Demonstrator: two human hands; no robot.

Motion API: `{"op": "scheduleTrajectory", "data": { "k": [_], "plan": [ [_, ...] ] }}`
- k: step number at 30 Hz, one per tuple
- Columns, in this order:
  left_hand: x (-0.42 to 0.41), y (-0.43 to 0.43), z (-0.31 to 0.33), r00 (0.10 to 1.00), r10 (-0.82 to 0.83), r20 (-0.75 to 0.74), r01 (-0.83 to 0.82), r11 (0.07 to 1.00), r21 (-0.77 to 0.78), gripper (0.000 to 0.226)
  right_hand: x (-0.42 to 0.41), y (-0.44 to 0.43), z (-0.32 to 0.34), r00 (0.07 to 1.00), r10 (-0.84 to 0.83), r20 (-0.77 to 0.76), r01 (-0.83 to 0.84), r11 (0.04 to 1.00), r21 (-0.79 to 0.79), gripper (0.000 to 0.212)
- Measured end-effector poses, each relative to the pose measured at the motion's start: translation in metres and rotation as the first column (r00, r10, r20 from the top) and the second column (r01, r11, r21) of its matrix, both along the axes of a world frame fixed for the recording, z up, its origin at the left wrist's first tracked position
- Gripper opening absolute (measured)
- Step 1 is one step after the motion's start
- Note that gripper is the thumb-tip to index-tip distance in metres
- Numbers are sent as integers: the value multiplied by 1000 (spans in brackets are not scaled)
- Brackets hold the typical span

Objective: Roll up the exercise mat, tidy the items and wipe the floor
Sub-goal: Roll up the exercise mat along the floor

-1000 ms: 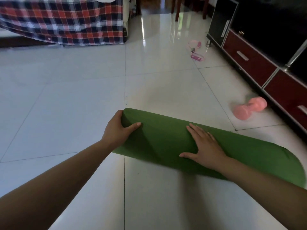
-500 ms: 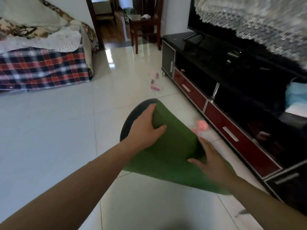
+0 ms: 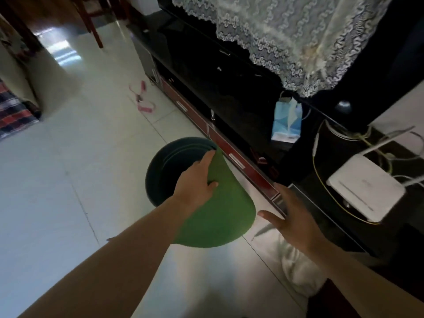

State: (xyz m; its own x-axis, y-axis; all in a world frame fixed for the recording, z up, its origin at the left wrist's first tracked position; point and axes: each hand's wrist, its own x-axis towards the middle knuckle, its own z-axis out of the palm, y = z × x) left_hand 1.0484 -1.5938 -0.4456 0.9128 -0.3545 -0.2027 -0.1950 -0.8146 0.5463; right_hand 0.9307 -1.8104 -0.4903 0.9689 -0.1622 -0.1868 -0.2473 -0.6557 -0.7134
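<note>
Risk: our left hand (image 3: 195, 182) alone grasps the rolled mat (image 3: 220, 212); our right hand (image 3: 291, 214), released, hovers at 3 o'clock, so coils may spring loose.

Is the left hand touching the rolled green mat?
Touching. The head view shows the left hand gripping the rolled mat at its top rim, thumb on the green outer side.

Home living room, TV cabinet (image 3: 229, 143), tiled floor (image 3: 57, 180)
</note>
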Motion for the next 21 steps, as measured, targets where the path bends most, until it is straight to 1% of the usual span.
{"op": "scheduleTrajectory", "data": {
  "k": [2, 5, 8, 10, 12, 13, 16, 19, 20, 21],
  "plan": [
    [3, -7, 3, 1000, -20, -23, 21, 999, 36, 82, 7, -11, 14, 1000, 15, 9, -15, 1000, 4, 87],
    [9, -6, 14, 993, -114, -7, 114, 988, 106, 76, 23, -14, 34, 999, 46, -22, -44, 998, 51, 84],
    [29, 5, 27, 961, -276, 12, 268, 943, 195, 70, 48, -5, 51, 997, 64, 53, -70, 992, 109, 84],
    [41, 7, 34, 903, -429, 15, 412, 876, 250, 69, 68, 5, 60, 991, 95, 89, -104, 989, 106, 83],
    [45, 6, 35, 822, -569, 13, 541, 787, 295, 71, 85, 11, 63, 982, 139, 125, -143, 989, 26, 88],
    [47, 6, 33, 797, -604, 3, 571, 756, 320, 72, 91, 12, 63, 978, 165, 125, -162, 986, -35, 89],
    [70, 13, 20, 781, -624, 16, 576, 731, 366, 68, 106, 6, 49, 954, 274, 119, -237, 936, -258, 81],
    [85, 16, 11, 758, -651, 37, 613, 731, 298, 59, 123, 5, 37, 933, 352, 73, -308, 887, -345, 75],
    [90, 16, 8, 747, -664, 37, 637, 730, 247, 57, 129, 6, 35, 931, 360, 65, -317, 882, -348, 72],
    [94, 17, 6, 728, -683, 66, 660, 723, 201, 55, 134, 4, 32, 934, 352, 59, -315, 891, -327, 68]
  ]
}}
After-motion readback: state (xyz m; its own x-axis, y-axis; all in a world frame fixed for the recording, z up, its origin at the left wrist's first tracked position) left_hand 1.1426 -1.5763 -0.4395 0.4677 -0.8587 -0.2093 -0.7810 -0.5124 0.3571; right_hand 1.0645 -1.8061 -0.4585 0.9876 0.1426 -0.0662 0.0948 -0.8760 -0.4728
